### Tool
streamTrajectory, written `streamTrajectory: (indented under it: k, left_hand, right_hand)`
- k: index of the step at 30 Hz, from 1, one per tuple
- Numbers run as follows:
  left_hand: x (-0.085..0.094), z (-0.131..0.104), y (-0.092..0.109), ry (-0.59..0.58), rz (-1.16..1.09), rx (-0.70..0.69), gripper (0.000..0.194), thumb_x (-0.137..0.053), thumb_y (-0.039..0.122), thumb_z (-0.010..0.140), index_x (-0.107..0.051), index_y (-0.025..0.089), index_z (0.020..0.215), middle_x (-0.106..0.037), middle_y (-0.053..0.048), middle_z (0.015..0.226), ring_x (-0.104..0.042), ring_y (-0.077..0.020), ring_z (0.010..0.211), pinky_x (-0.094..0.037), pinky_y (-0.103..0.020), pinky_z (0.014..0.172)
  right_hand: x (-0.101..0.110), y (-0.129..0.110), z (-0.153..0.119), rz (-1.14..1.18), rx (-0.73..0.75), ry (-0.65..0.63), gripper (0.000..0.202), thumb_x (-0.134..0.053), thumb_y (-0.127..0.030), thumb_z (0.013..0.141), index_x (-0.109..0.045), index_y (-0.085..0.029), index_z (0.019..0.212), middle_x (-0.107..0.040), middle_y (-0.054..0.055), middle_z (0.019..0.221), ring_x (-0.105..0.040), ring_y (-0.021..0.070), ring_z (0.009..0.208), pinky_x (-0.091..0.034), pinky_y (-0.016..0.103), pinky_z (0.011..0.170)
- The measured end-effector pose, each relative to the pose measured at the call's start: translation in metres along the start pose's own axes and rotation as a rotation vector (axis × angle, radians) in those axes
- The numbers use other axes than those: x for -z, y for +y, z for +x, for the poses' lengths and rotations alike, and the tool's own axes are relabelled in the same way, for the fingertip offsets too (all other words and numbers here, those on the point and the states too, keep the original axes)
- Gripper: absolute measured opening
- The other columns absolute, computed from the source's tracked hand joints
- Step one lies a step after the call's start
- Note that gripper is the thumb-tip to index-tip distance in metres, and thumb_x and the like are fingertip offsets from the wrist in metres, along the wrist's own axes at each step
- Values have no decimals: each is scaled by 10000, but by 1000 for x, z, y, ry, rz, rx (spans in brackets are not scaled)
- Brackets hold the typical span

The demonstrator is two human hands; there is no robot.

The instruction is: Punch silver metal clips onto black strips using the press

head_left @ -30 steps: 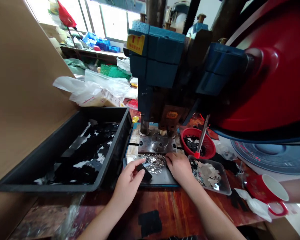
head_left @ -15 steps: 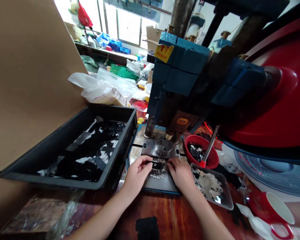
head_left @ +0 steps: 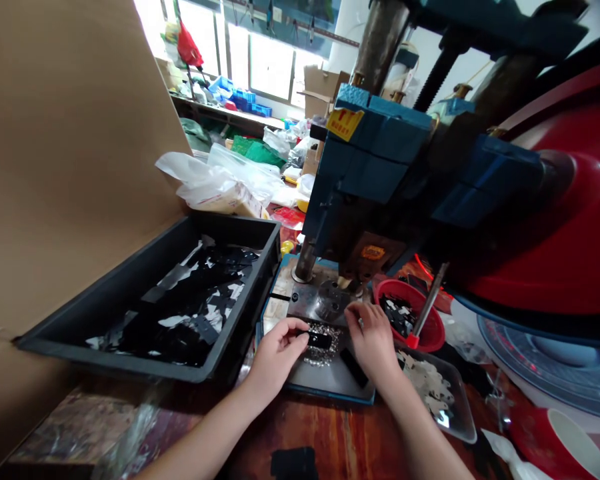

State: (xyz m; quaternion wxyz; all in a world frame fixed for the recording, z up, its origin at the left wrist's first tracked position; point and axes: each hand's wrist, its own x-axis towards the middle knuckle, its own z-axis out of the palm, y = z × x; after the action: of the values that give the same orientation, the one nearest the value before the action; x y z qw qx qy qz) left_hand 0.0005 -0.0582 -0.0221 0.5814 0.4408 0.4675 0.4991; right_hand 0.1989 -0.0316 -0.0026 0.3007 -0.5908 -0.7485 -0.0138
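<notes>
My left hand (head_left: 283, 350) pinches the left end of a small black plate (head_left: 320, 340), which lies over many tiny shiny metal bits on the press bed. To the right, my right hand (head_left: 370, 333) hovers beside the round metal die (head_left: 333, 300), fingers curled; whether something tiny is between its fingertips is too small to tell. A second black strip (head_left: 353, 368) rests tilted on the bed, just left of my right wrist. Above the die stands the blue press (head_left: 370, 147).
A black bin (head_left: 205, 370) of dark and silvery pieces stands at the left. On the right are a red basket (head_left: 435, 337), a clear tray (head_left: 467, 417) of metal pieces and a red mug (head_left: 545, 433). Cardboard (head_left: 80, 167) rises at far left.
My right hand has moved up toward the die, away from the plate in my left hand. The black strip beside my right wrist now shows. The whole view has shifted slightly.
</notes>
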Motion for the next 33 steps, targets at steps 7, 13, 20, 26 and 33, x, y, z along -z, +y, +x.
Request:
streamTrajectory:
  k: [7,13,20,26,33]
  left_hand:
    - [1,-4,4,-1,-11,11,178,-633,291,726,-615,165,850,-583,7,714,-543,-128,659,-451,-260,668]
    - [-2,0,8,10,-63,30,181,-649,286,702,-617,161,829,-588,19,703,-554,-108,624,-458,-242,639]
    - [-3,3,11,32,-115,115,261,-657,307,683,-643,145,888,-656,-14,765,-626,-132,633,-516,-272,651]
    - [-1,1,13,32,-102,146,319,-612,308,729,-657,144,998,-685,-26,806,-652,-133,657,-527,-260,650]
    - [2,-1,12,8,-121,158,369,-601,314,741,-656,133,1059,-698,-37,814,-655,-138,679,-528,-256,653]
  right_hand:
    - [-8,-3,24,43,140,35,225,-460,-297,917,-653,-201,984,-628,78,1027,-543,209,982,-411,384,895]
    - [-13,-1,13,74,150,65,279,-454,-314,918,-635,-204,1100,-616,97,1123,-522,225,1090,-420,438,954]
    - [-1,-17,-17,245,-41,2,291,-425,-318,921,-623,-209,1105,-655,96,1093,-582,226,1036,-452,418,924]
    - [-6,-32,-40,573,-321,-190,373,-415,-408,914,-584,-217,1186,-664,82,1113,-626,216,989,-497,360,857]
    - [-13,-45,-39,1006,-538,-254,475,-561,-516,806,-631,-145,1094,-615,1,598,-551,127,531,-477,257,537]
